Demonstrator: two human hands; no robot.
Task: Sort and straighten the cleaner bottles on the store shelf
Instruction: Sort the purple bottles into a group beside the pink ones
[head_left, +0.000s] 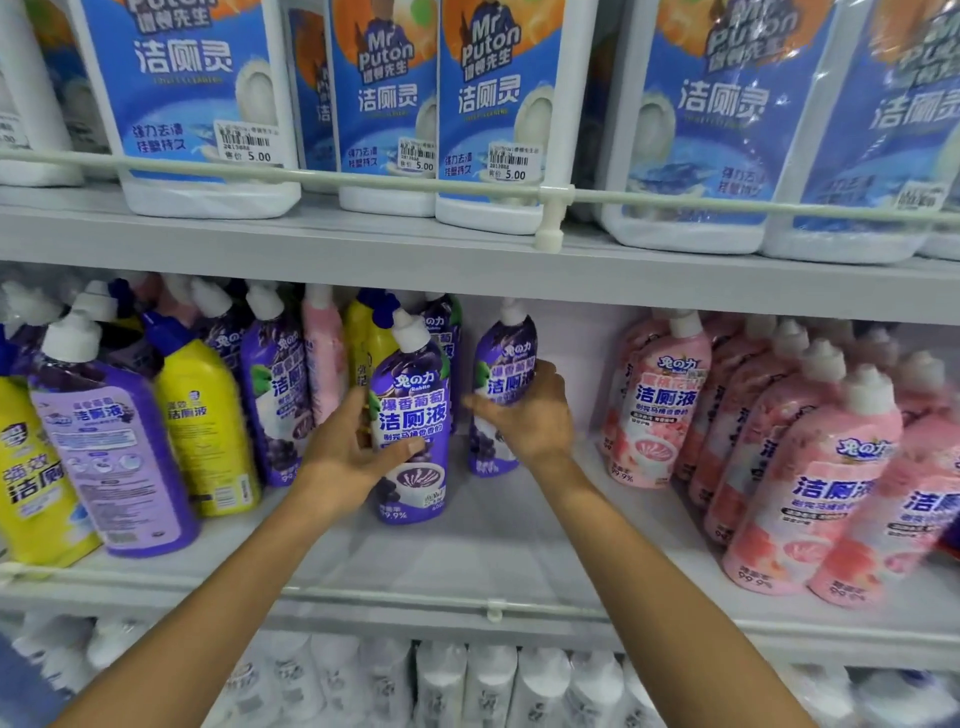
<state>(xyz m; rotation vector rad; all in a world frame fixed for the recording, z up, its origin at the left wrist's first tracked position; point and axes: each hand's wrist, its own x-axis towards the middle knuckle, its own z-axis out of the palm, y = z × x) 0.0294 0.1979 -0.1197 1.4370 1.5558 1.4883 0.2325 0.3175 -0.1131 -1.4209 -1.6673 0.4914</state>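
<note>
On the middle shelf (467, 545) my left hand (353, 452) grips a purple cleaner bottle (410, 395) with a white cap, standing upright near the shelf's middle. My right hand (524, 415) holds a second purple bottle (506, 353) a little further back and to the right, also upright. Yellow bottles (202, 415) and more purple bottles (104, 447) stand mixed at the left, with one pink bottle (324, 353) among them. A group of pink bottles (810, 467) fills the right side.
Bare shelf floor lies in front of and between the two held bottles. A thin rail (493, 605) runs along the shelf's front edge. Large blue-labelled bottles (488, 104) fill the shelf above behind another rail. White bottles (467, 686) stand on the shelf below.
</note>
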